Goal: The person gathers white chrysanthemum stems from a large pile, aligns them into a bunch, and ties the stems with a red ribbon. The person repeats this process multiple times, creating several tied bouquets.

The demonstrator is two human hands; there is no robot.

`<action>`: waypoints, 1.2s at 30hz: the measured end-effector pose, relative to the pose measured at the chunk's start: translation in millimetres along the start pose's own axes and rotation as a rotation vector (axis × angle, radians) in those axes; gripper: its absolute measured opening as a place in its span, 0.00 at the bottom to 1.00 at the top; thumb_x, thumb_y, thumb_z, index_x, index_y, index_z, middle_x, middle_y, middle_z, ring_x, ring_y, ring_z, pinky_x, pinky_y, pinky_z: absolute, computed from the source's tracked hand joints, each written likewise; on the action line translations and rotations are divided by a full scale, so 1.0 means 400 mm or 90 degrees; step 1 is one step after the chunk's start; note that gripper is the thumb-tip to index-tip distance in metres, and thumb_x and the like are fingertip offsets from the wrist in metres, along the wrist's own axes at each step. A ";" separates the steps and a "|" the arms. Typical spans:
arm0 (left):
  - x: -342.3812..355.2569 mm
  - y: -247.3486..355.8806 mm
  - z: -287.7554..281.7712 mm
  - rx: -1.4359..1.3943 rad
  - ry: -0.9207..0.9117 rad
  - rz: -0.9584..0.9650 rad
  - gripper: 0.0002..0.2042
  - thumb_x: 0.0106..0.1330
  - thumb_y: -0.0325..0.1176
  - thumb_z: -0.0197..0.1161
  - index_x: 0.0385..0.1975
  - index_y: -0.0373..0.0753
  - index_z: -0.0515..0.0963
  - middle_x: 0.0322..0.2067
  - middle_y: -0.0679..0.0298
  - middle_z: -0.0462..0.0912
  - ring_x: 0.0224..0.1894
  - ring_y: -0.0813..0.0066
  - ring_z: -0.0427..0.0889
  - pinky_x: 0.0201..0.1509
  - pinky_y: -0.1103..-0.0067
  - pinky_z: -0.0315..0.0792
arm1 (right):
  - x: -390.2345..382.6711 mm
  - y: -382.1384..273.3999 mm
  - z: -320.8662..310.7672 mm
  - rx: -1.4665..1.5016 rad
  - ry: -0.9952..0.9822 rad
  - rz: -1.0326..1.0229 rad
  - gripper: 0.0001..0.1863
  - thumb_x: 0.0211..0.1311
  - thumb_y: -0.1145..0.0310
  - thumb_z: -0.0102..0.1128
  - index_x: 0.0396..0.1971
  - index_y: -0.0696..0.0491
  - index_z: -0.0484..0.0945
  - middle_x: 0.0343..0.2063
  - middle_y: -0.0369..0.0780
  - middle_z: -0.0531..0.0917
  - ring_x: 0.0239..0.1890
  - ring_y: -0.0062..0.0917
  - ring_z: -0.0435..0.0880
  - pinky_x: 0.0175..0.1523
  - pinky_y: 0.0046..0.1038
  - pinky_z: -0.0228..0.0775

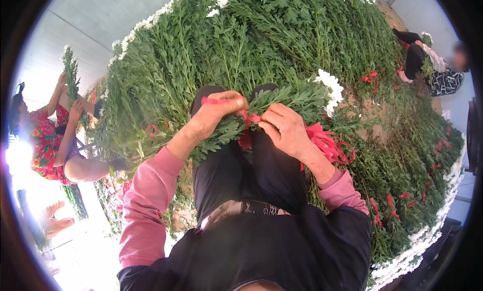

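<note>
Across my lap lies a bunch of white chrysanthemums (297,96), its white blooms pointing right and its leafy stems running left. A red ribbon (250,118) goes round the stems at the middle. My left hand (215,114) is closed with one length of the ribbon pinched between thumb and fingers. On the other side of the knot my right hand (285,126) pinches the ribbon with thumb and forefinger. Several loose red ribbons (324,142) hang beside my right wrist, over my thigh.
A large heap of cut chrysanthemums (211,54) spreads in front of me. At the right lie bunches tied with red ribbon (392,205). One person (50,130) at the left holds up flower stems (72,74); another person (437,64) sits at the far right.
</note>
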State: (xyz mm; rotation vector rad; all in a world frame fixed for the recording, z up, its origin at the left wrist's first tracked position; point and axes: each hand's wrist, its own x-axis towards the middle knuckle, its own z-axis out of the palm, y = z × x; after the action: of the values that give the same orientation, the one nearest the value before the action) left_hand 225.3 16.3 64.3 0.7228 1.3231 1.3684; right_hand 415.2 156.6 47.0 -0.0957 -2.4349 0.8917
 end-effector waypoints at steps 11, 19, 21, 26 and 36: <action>-0.016 -0.033 -0.002 0.192 -0.005 0.095 0.06 0.70 0.27 0.60 0.41 0.33 0.81 0.37 0.65 0.84 0.40 0.76 0.82 0.51 0.78 0.73 | 0.074 0.004 0.032 -0.155 -0.016 0.010 0.10 0.64 0.64 0.62 0.41 0.52 0.81 0.31 0.37 0.81 0.34 0.35 0.79 0.41 0.35 0.73; -0.010 -0.007 -0.027 0.088 -0.015 -0.028 0.07 0.68 0.28 0.62 0.39 0.32 0.82 0.34 0.65 0.85 0.40 0.76 0.82 0.52 0.79 0.72 | 0.080 -0.038 -0.029 0.120 -0.130 -0.032 0.06 0.64 0.64 0.63 0.32 0.49 0.84 0.38 0.37 0.82 0.43 0.32 0.77 0.54 0.34 0.68; -0.011 -0.011 -0.043 0.036 -0.029 -0.081 0.06 0.65 0.26 0.65 0.38 0.32 0.83 0.35 0.65 0.84 0.40 0.77 0.81 0.51 0.79 0.72 | 0.086 -0.002 -0.023 0.294 -0.106 0.005 0.08 0.66 0.64 0.60 0.34 0.52 0.84 0.46 0.39 0.81 0.47 0.35 0.77 0.60 0.34 0.66; 0.003 -0.017 -0.059 0.074 -0.080 -0.051 0.09 0.54 0.22 0.70 0.36 0.32 0.85 0.36 0.63 0.85 0.38 0.77 0.81 0.47 0.80 0.74 | 0.077 0.023 0.037 0.131 -0.076 0.064 0.06 0.64 0.71 0.58 0.39 0.56 0.79 0.41 0.42 0.82 0.45 0.37 0.80 0.52 0.35 0.72; 0.035 -0.072 0.034 0.809 0.263 0.484 0.10 0.52 0.27 0.68 0.32 0.40 0.75 0.28 0.62 0.79 0.33 0.59 0.79 0.35 0.66 0.75 | 0.096 0.040 0.058 0.120 -0.063 0.139 0.16 0.63 0.73 0.57 0.52 0.54 0.76 0.36 0.44 0.82 0.43 0.42 0.82 0.48 0.39 0.74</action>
State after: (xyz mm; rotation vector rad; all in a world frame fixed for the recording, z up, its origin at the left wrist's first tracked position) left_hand 241.9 29.1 36.4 2.0168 2.4137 1.1069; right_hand 368.8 165.0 40.3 -0.2571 -2.4488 1.2448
